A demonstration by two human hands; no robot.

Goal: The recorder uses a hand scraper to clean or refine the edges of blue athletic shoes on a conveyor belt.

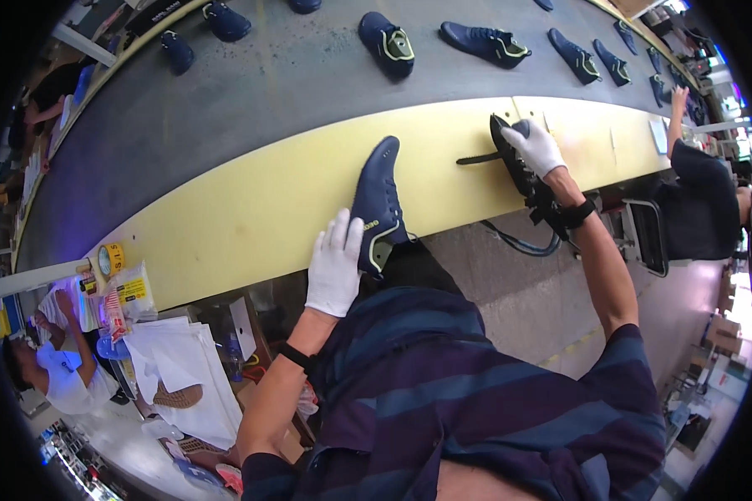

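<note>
A navy sneaker [378, 196] with a pale green lining lies on the yellow worktop, toe pointing away and heel past the near edge. My left hand [334, 263], in a white glove, holds its heel end, fingers laid along the side; the thumb is hidden. To the right, my right hand [536, 149], also gloved, is closed around the dark rounded knob of a black tool [522, 179]. This tool has a long narrow body and a flat bar sticking out to the left; its exact kind is unclear. Part of its body hangs over the worktop's near edge.
Beyond the yellow worktop [251, 200], a grey conveyor belt [292, 100] carries several navy sneakers [485, 43]. Yellow tape [110, 259] and plastic packets [134, 288] sit at the left end. Dark hoses [526, 245] hang below the tool. Co-workers sit at both sides, one near a chair [646, 236].
</note>
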